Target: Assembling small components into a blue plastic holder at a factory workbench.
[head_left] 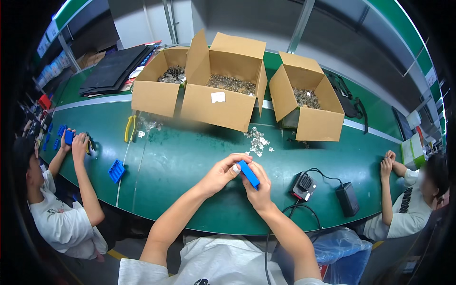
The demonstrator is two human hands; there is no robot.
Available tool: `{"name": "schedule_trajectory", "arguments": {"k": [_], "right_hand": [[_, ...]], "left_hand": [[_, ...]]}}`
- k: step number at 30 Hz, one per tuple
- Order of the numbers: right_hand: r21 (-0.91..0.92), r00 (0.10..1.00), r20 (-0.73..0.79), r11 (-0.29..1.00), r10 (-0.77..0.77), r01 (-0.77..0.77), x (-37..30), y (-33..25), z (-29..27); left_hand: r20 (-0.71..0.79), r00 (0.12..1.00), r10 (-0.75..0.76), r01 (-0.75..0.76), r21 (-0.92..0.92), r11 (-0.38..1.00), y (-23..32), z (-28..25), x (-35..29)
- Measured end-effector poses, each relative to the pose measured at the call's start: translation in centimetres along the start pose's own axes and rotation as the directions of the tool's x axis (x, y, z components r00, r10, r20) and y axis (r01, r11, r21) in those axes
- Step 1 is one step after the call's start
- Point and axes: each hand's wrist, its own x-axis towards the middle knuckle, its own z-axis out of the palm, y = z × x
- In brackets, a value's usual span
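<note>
Over the middle of the green bench I have a blue rectangular plastic block point(249, 175), tilted, its upper end pointing away to the left. My right hand point(259, 190) is closed around its right side. My left hand point(219, 175) is closed at its upper left edge, the thumb, with a white covering on its tip, against the block. The fingertips behind it are partly hidden. Just beyond my hands lies a loose pile of small metal and white pieces point(258, 141).
Cardboard boxes of small metal parts point(218, 107) line the back. Left are yellow-handled pliers point(130, 128) and a blue tray point(116, 171). A small black device point(303, 186) and corded adapter point(347, 199) lie right. Co-workers sit at the left point(61, 223) and right point(403, 209).
</note>
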Motion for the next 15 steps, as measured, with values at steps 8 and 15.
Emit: {"name": "schedule_trajectory", "arguments": {"k": [8,15], "right_hand": [[-0.006,0.994,-0.020,0.994,-0.106,0.106,-0.2,-1.5,-0.2],[-0.012,0.985,-0.025,0.985,-0.170,0.170,-0.2,-1.4,-0.1]], "left_hand": [[-0.046,0.992,0.121,-0.117,0.082,0.990,0.1,1.2,-0.8],[-0.056,0.991,0.120,-0.115,0.082,0.990,0.1,1.5,-1.0]]}}
